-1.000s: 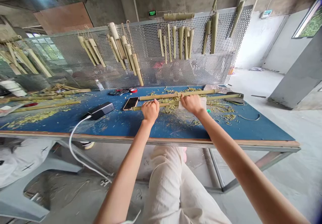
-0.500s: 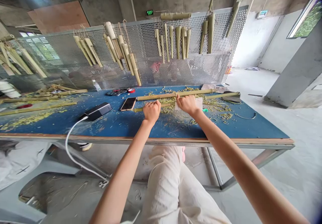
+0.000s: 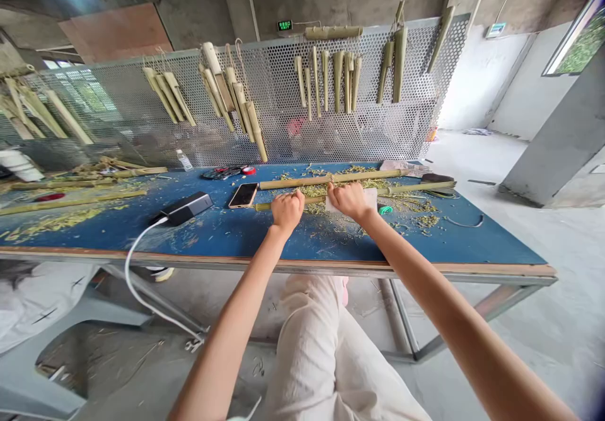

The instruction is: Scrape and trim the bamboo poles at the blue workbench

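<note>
A thin bamboo pole (image 3: 416, 188) lies across the blue table, nearest to me. My left hand (image 3: 287, 212) is closed around its left part, knuckles up. Farther right, my right hand (image 3: 348, 199) is closed on a whitish sheet (image 3: 370, 200) that lies against the same pole; whether it is cloth or sandpaper I cannot tell. A thicker bamboo pole (image 3: 293, 181) rests just behind, roughly alongside. Yellow-green shavings (image 3: 321, 190) are scattered around both poles. A small green item (image 3: 385, 209) sits by the sheet's right edge.
Left of my left hand lie a phone (image 3: 243, 195) and a black box (image 3: 185, 208) with a white cable (image 3: 128, 263). Red tape (image 3: 248, 170) and a bottle (image 3: 184, 160) stand farther back. Bamboo pieces (image 3: 258, 131) hang on the perforated metal screen (image 3: 283, 125).
My right hand has slid slightly left along the pole with the sheet. My left hand keeps its grip at about the same spot. The whole view has shifted a little.
</note>
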The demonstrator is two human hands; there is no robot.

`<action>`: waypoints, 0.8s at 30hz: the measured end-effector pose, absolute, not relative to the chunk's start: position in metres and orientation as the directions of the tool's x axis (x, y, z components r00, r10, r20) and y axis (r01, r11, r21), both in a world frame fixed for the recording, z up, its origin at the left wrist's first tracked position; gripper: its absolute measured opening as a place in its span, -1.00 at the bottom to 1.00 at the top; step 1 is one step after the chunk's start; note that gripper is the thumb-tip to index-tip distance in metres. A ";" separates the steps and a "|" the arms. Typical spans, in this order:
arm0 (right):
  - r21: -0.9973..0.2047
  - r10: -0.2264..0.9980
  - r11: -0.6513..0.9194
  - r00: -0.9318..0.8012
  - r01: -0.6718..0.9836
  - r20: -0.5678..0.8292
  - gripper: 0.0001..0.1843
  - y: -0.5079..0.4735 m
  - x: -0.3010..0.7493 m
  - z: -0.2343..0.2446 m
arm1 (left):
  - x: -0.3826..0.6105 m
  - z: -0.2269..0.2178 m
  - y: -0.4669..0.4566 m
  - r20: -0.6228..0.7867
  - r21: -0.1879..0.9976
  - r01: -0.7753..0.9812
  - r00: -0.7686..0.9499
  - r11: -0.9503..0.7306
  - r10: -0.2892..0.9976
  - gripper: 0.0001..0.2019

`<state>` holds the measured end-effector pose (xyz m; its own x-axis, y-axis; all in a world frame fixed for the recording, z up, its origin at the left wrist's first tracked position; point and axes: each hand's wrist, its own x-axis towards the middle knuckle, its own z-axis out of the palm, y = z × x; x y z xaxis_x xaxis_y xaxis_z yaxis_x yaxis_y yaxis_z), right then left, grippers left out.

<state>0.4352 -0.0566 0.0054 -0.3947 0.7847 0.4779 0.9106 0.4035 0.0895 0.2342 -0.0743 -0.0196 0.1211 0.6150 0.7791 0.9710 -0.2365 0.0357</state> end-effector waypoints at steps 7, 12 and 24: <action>0.077 0.768 0.377 -0.359 0.923 0.530 -0.19 -0.051 0.441 0.005 | 0.233 -0.015 -0.079 0.671 0.089 0.979 0.079 -0.186 0.737 -0.35; 0.079 0.673 0.488 -0.432 0.869 0.601 -0.22 -0.049 0.441 0.001 | 0.234 -0.013 -0.080 0.585 0.088 0.975 0.114 -0.202 0.803 -0.30; -0.140 0.167 0.512 0.062 0.848 0.984 -0.22 -0.055 0.481 0.014 | 0.230 -0.008 -0.083 0.622 0.291 0.956 -0.209 0.026 0.755 -0.36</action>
